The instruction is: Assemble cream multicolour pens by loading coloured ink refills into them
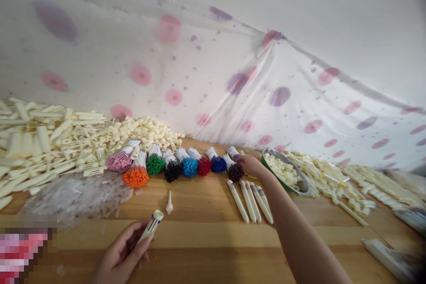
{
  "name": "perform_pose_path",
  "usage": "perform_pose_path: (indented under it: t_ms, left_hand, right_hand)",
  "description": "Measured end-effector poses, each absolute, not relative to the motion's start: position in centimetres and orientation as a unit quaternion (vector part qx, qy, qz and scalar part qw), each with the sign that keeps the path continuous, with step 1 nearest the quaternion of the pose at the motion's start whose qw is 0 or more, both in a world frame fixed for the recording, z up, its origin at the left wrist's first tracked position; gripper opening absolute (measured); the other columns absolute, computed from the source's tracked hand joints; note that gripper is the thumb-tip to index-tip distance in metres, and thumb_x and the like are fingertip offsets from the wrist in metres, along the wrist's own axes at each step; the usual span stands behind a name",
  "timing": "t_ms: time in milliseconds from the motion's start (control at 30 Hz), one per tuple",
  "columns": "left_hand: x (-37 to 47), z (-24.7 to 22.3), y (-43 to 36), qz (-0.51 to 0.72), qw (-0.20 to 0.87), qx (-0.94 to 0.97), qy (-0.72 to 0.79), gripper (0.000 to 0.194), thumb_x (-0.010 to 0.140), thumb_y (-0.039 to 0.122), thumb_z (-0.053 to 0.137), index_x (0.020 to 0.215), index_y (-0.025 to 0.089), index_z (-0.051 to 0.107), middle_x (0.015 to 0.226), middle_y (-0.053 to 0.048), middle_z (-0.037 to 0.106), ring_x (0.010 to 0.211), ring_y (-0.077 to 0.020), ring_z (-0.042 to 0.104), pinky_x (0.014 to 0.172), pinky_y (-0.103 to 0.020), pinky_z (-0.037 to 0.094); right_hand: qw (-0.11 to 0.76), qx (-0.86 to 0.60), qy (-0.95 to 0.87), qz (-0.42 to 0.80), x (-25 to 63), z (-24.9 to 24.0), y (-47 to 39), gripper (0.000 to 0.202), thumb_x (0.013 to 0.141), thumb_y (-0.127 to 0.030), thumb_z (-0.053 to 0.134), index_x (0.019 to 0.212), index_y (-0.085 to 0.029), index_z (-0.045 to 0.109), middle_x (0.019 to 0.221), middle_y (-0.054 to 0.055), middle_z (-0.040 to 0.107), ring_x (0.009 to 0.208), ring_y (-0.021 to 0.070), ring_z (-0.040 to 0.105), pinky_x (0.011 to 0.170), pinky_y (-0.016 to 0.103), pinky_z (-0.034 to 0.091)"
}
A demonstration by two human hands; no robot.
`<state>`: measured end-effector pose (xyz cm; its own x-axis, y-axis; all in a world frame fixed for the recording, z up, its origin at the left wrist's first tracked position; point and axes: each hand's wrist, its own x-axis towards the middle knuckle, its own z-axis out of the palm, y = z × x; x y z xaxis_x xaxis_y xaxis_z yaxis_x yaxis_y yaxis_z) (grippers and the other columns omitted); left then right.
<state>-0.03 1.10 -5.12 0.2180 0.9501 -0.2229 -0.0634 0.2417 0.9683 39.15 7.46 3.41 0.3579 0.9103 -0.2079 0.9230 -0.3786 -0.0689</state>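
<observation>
My left hand (124, 253) is closed around the barrel of a cream multicolour pen (151, 226), held tilted with its open end up. Coloured sliders show in the slots near that end. My right hand (251, 166) reaches to the back of the table. Its fingertips are pinched together at a bundle of purple-tipped refills (234, 154), beside a bundle of dark maroon ones (234, 171); what they grip is too small to make out. On the table beyond the left hand stands a small cream pointed part (169, 204).
More refill bundles, including orange (136, 177), green (155, 162) and blue (217, 162), line the table. Several white pens (248, 199) lie by my right forearm. Cream parts (100, 137) and clear pieces (80, 195) pile up left. A metal bowl (304, 182) holds small cream parts.
</observation>
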Motion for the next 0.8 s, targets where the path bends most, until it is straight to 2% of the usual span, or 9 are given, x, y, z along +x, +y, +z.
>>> perform_pose_path:
  t_ms: [433, 800]
  left_hand:
    - [-0.2, -5.8, 1.4, 0.407, 0.635, 0.463, 0.466, 0.041, 0.053, 0.052, 0.078, 0.083, 0.024, 0.074, 0.06, 0.0, 0.069, 0.053, -0.0162, 0.057, 0.051, -0.022, 0.048]
    - [-0.3, -5.9, 1.3, 0.404, 0.631, 0.471, 0.465, 0.039, 0.057, 0.052, 0.076, 0.085, 0.024, 0.072, 0.061, 0.001, 0.069, 0.054, -0.0157, 0.057, 0.052, -0.022, 0.048]
  right_hand:
    - [0.007, 0.77, 0.614, -0.17, 40.8, 3.3, 6.3, 0.026, 0.089, -0.028, 0.054, 0.111, -0.015, 0.055, 0.108, 0.007, 0.059, 0.091, 0.0191, 0.06, 0.077, 0.039, 0.051]
    - [-0.089, 0.767, 0.595, -0.223, 42.8, 1.7, 6.5, 0.025, 0.089, -0.028, 0.055, 0.11, -0.014, 0.056, 0.109, 0.007, 0.059, 0.092, 0.0194, 0.06, 0.077, 0.039, 0.051]
